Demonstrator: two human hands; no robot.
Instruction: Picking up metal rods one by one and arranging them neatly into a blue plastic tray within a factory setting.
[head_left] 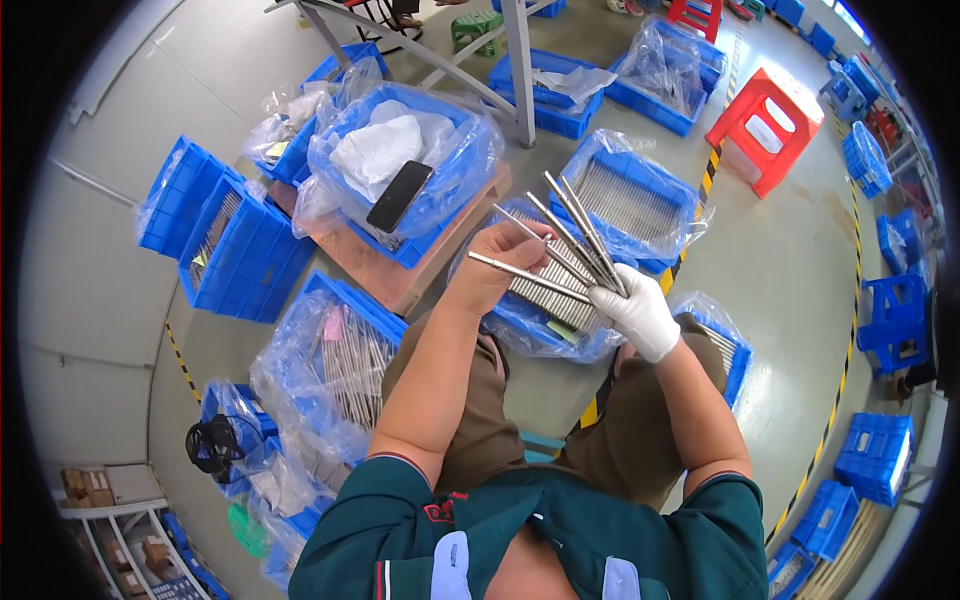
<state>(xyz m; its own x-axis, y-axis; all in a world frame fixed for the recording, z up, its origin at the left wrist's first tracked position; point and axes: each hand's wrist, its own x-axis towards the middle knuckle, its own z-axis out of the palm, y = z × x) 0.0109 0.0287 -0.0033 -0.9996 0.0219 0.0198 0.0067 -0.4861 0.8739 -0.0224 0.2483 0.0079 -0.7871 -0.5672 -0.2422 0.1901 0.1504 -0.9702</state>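
My right hand, in a white glove, grips several shiny metal rods that fan out upward and to the left. Bare, my left hand has its fingers pinched on a thinner metal rod. One rod from the right hand's bunch crosses in front of the left fingers; whether they touch it I cannot tell. Beneath both hands sits a plastic-lined blue crate with rows of similar rods. Just beyond it stands another lined crate of rods.
At my left, a lined crate holds loose rods. A black phone lies on a bagged crate, which stands on a wooden pallet. A red stool stands at the far right. A metal table leg rises ahead.
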